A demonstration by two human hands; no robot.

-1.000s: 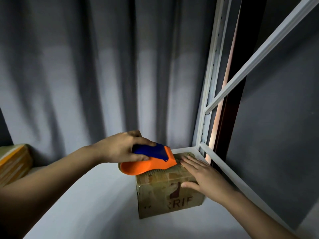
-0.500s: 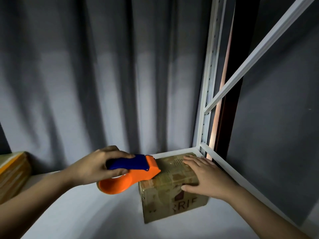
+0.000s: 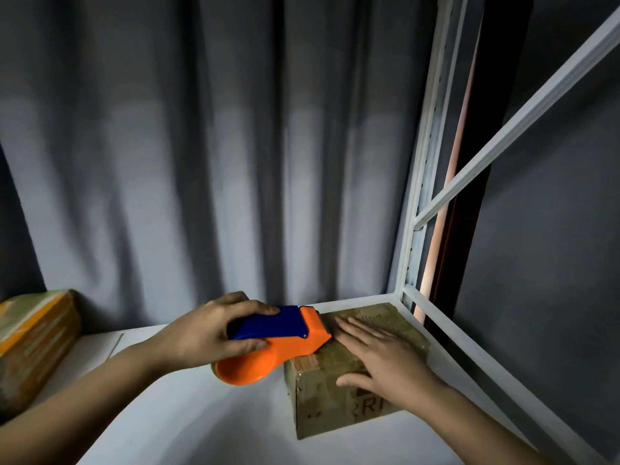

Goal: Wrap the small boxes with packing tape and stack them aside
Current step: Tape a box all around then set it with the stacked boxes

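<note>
Head view, left hand [image 3: 208, 333] gripping tape dispenser [image 3: 278, 344] against small box [image 3: 349, 374], right hand [image 3: 385, 360] flat on top

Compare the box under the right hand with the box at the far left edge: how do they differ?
The small box under the right hand is plain brown with dark print on its front; the left box carries orange bands. The small box is being worked on, the right hand lying flat on top and the tape dispenser in the left hand at its left top edge; the left box sits untouched, cut off by the frame. Both rest on the white shelf.
</note>
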